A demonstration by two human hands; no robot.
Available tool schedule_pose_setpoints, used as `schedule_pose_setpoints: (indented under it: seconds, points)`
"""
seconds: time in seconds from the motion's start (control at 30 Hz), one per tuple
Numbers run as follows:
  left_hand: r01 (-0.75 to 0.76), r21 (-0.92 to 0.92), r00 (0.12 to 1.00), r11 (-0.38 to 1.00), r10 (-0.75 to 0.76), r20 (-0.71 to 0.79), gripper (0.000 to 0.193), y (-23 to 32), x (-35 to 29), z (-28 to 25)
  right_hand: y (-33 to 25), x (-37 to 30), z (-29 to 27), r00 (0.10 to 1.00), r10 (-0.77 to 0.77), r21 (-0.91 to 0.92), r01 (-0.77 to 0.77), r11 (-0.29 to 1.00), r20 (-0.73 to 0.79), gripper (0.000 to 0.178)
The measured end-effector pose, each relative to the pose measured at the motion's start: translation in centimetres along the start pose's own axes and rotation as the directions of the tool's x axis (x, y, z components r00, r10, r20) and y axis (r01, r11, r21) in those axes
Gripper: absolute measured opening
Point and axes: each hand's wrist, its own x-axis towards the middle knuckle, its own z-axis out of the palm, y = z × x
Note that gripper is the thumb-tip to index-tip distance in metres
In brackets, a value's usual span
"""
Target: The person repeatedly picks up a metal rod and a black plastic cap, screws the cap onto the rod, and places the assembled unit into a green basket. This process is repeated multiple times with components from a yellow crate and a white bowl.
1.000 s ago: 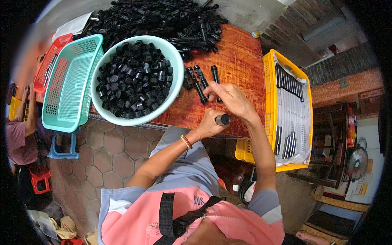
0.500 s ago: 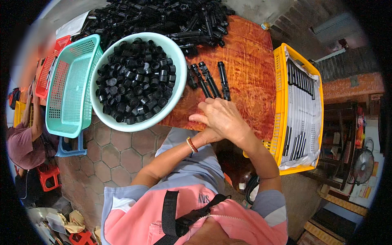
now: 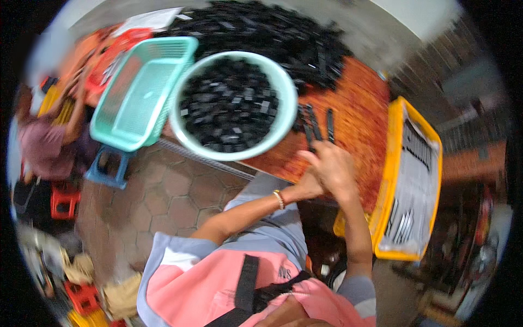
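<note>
My right hand is at the front edge of the wooden table, its thumb pointing left and its fingers by the near ends of several slim black tubular parts. The blur hides whether the fingers grip any of them. Just below it and partly covered by it is my left hand, with a beaded bracelet on the wrist; its fingers are hidden. To the left of the tubes stands a pale green bowl full of short black caps.
A heap of black parts covers the table's far side. An empty green basket sits left of the bowl. At the right a yellow crate holds rows of black tubes on a pale lining. Another person sits far left by a red tray.
The whole view has shifted and tilted, so table, bowl and crate appear farther right and lower. My hands stay together by the tubes, and the picture is now blurred.
</note>
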Motion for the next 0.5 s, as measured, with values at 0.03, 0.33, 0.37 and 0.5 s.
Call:
schedule_pose_setpoints:
  seconds: [0.03,0.33,0.37,0.5]
  points:
    - [-0.007,-0.059,0.999,0.998,0.005,-0.039,0.022,-0.3,-0.3,-0.5,-0.2,-0.2,-0.4,1.000,0.002,0.082,0.001,0.997,-0.031,0.040]
    - [0.176,0.130,0.984,0.976,-0.171,-0.045,0.031,7.2,-2.2,-7.4,7.5,-3.9,5.7,0.848,0.402,0.702,-0.050,0.711,-0.346,0.033]
    - [0.156,0.072,0.985,0.985,-0.150,-0.080,0.034,8.9,-2.4,-9.1,8.5,-4.6,6.9,0.848,0.459,0.684,-0.170,0.709,-0.266,0.032]
    - [0.471,-0.136,0.846,0.872,-0.490,-0.210,0.035,15.6,-3.5,-17.1,11.0,-6.6,11.3,0.795,0.371,0.344,-0.219,0.913,-0.480,0.032]
